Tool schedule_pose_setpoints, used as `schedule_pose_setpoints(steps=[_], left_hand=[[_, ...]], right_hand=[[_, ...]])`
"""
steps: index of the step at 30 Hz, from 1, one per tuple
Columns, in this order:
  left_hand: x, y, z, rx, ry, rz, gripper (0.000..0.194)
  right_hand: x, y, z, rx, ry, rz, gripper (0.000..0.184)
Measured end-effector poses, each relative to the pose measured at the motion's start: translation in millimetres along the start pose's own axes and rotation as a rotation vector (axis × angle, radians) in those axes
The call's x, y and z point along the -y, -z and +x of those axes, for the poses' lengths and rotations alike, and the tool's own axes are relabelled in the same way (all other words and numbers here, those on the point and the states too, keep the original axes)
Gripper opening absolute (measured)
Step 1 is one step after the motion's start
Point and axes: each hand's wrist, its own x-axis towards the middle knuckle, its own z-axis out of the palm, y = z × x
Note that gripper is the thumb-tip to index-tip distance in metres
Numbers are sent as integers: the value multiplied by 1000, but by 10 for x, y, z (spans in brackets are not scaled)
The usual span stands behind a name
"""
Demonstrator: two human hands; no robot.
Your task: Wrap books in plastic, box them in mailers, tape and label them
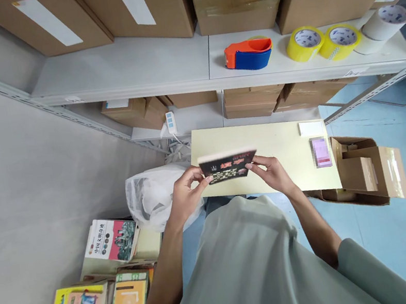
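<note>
I hold a small black book (228, 167) with red and yellow print in both hands, above the near edge of a pale yellow table (280, 143). My left hand (185, 192) pinches the book's left end. On the opposite end, my right hand (272, 172) has its fingers closed on the book. The book is tilted with its cover toward me, and its pale page edge faces away.
A phone (320, 151) and a white card (311, 128) lie on the table's right. An open cardboard box (367, 170) stands to the right. Stacked books (111, 240) and a plastic bag (148, 196) are at left. The shelf holds a tape dispenser (248, 54), tape rolls (305, 43) and boxes.
</note>
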Motion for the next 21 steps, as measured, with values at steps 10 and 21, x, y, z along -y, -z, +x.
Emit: schedule_pose_setpoints(steps=[10, 21], left_hand=[[-94, -28, -84, -143, -224, 74, 25], [57, 34, -128, -11, 48, -58, 39]], right_hand=[[44, -83, 31, -57, 131, -24, 39], [-166, -164, 2, -164, -36, 61, 55]])
